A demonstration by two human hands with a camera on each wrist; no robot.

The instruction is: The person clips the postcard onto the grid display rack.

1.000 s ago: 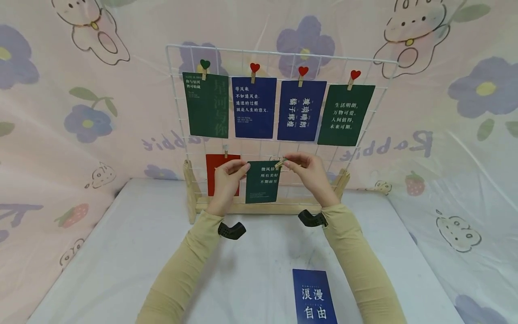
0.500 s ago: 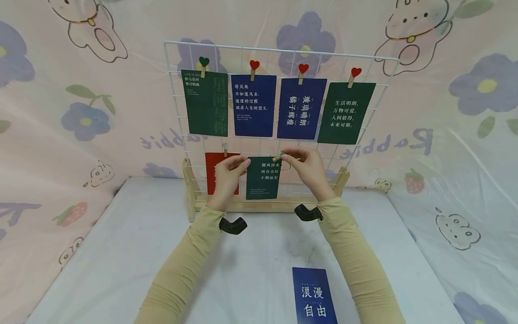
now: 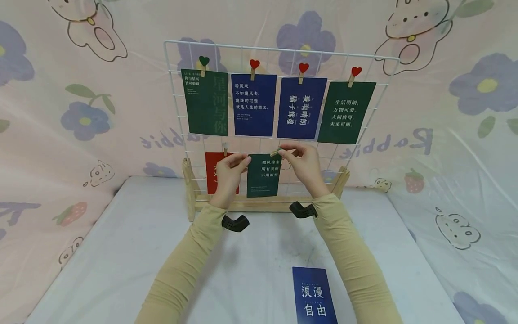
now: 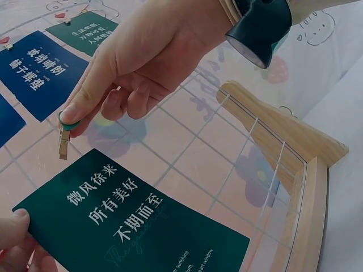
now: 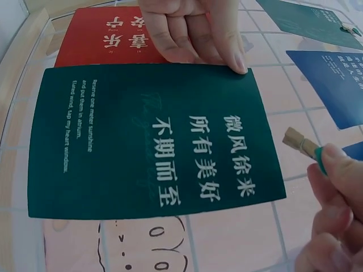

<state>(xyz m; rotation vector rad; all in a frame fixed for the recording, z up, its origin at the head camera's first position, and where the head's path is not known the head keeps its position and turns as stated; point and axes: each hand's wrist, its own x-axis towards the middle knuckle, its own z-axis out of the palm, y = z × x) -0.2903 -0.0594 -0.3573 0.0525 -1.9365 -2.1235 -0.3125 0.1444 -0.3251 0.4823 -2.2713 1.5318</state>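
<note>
My left hand (image 3: 230, 175) pinches the upper left corner of a green card (image 3: 263, 176) with white lettering, holding it upright in front of the white wire grid (image 3: 297, 150). My right hand (image 3: 304, 166) pinches a small wooden clothespin (image 4: 63, 144) by its green end, between thumb and fingertips. In the right wrist view the clothespin's tip stands apart from the card's top edge. A red card (image 3: 212, 173), hung by another clothespin (image 3: 225, 149), is partly hidden behind my left hand.
Two green and two blue cards hang along the grid's upper row, such as the blue card (image 3: 253, 105), each under a heart clothespin (image 3: 254, 67). Wooden feet (image 3: 189, 189) support the grid. A loose blue card (image 3: 314, 294) lies on the white table (image 3: 259, 256) near me.
Both hands have risen slightly with the green card and the clothespin. The right hand has shifted a little left, bringing the clothespin over the card's top edge in the head view.
</note>
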